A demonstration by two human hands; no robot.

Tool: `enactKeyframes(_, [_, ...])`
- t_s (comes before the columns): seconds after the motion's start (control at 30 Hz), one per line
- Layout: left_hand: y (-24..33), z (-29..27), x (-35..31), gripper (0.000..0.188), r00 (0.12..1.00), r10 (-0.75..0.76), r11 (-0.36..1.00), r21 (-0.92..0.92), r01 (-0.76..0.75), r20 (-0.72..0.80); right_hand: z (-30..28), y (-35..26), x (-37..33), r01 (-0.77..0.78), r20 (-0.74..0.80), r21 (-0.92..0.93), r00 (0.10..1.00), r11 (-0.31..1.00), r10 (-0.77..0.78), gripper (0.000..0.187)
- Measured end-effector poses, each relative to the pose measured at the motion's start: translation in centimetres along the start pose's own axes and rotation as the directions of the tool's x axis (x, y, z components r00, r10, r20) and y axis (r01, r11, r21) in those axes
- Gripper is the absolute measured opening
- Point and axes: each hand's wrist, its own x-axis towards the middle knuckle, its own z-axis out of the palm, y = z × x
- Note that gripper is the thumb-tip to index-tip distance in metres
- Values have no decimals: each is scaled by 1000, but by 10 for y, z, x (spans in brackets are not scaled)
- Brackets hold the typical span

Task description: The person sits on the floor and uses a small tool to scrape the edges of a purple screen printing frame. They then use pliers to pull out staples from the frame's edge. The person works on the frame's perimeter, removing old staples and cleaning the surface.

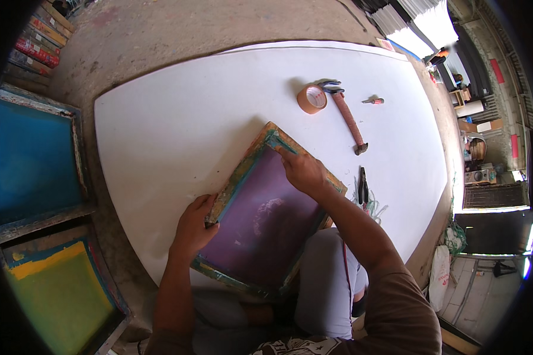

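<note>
A wooden screen-printing frame (238,190) with purple mesh and teal, paint-stained edges is held tilted over my lap and the near edge of the white board. My left hand (194,228) is closed around its left side, thumb near the inner edge. At the far right side lies my right hand (305,171), closed on the frame, with one digit pressed on the teal strip by the far corner. Some of its fingers are hidden. A pale, smudged mark shows in the middle of the mesh.
On the white board (160,118) lie a brown tape roll (312,99), a hammer (349,121), a small red-handled tool (373,100), black-handled pliers (363,184) and green string (374,210). A blue screen (32,163) and a yellow-green screen (62,290) stand left.
</note>
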Motion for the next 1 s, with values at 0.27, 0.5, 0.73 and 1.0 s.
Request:
enactKeyframes(0.27, [-8, 7, 3, 76, 996, 88, 996, 31, -87, -25, 0, 8, 10, 42, 117, -19, 992, 999, -40, 42])
enactKeyframes(0.5, [-11, 7, 1, 72, 995, 91, 996, 29, -90, -52, 4, 7, 14, 37, 177, -131, 984, 991, -13, 45])
enactKeyframes(0.73, [-11, 7, 1, 75, 995, 78, 997, 18, -77, -56, 8, 4, 9, 47, 145, -188, 989, 981, -20, 48])
enactKeyframes(1.0, [-5, 1, -2, 77, 999, 20, 1000, -15, -20, -32, 10, 22, 24, -498, 549, 691, 833, 523, 67, 52])
